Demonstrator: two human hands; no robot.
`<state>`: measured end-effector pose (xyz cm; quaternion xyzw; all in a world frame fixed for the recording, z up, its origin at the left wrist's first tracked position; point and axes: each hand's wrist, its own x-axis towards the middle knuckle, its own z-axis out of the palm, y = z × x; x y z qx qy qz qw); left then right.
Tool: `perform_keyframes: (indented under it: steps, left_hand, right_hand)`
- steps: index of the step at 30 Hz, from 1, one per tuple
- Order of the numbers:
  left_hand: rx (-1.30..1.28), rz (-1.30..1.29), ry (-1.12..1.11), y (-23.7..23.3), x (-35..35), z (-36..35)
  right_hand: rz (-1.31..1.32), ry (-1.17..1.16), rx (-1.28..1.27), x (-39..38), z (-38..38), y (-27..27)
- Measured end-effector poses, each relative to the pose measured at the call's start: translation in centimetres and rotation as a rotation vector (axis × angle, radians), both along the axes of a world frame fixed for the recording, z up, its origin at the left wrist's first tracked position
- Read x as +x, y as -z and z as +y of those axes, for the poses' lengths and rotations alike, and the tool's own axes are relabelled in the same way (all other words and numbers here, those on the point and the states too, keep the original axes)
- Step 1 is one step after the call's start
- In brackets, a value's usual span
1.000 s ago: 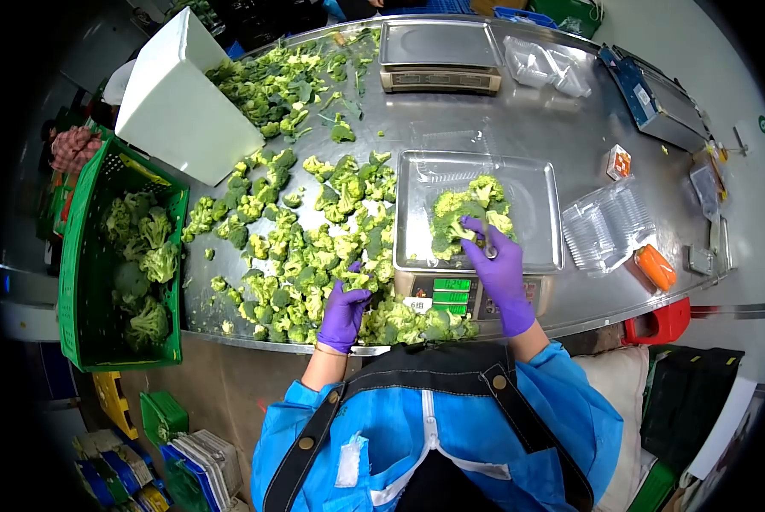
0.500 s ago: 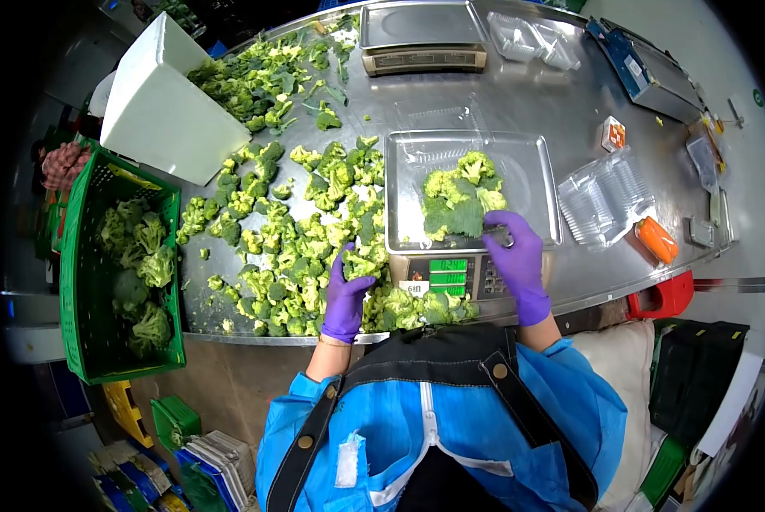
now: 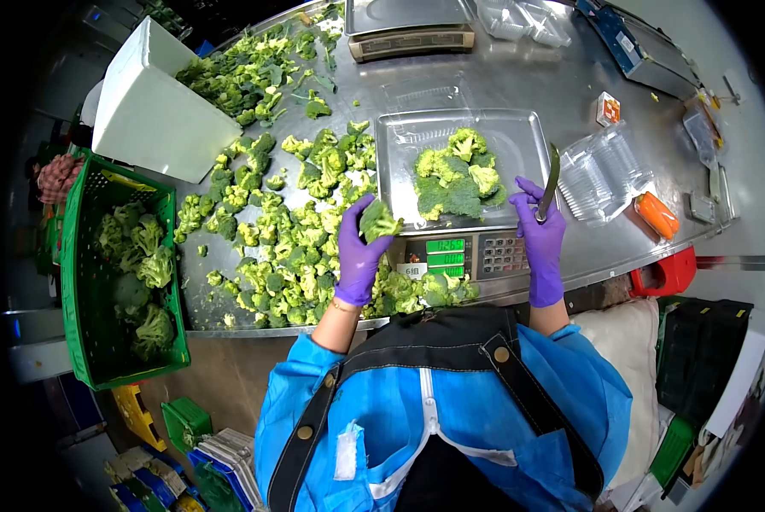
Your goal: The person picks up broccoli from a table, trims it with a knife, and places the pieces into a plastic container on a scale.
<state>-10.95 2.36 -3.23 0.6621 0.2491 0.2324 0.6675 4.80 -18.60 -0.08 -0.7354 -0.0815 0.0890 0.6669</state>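
My left hand (image 3: 363,256), in a purple glove, grips a broccoli floret (image 3: 380,223) by the left front corner of the scale tray (image 3: 523,136). A knife (image 3: 551,179) is in my purple-gloved right hand (image 3: 539,230), blade pointing up and away, just right of the tray. On the tray rests a cluster of broccoli florets (image 3: 464,175); clear plastic packaging (image 3: 423,92) shows around and behind it. Green digits glow on the scale display (image 3: 445,258), next to its keypad. Loose broccoli pieces (image 3: 284,247) lie left of the scale.
A green crate (image 3: 75,282) holding broccoli heads stands at the left. Behind it a white foam box (image 3: 156,111) leans on its side beside trimmings. A second scale (image 3: 410,43) sits at the back. Clear plastic boxes (image 3: 604,171) and an orange object (image 3: 656,217) lie right.
My left hand has risen from the pile with a floret. My right hand has moved right, away from the broccoli on the tray, and the knife now shows clearly. The view has shifted slightly.
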Motion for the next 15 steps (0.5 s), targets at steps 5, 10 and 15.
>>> perform_keyframes:
  steps: [5, 10, 15]
  left_hand:
    - [0.649, -0.107, 0.069, -1.4, 5.4, 0.5]
    - [0.481, -0.051, 0.318, 0.2, 6.1, 1.0]
    - [0.351, -0.090, 0.246, 1.8, 4.7, 1.4]
  right_hand:
    - [-0.002, -0.021, -0.059, 0.5, 0.4, 0.2]
    - [-0.029, -0.023, -0.086, 1.2, 0.3, 1.3]
    - [-0.348, -0.204, -0.121, 0.5, 1.1, 1.0]
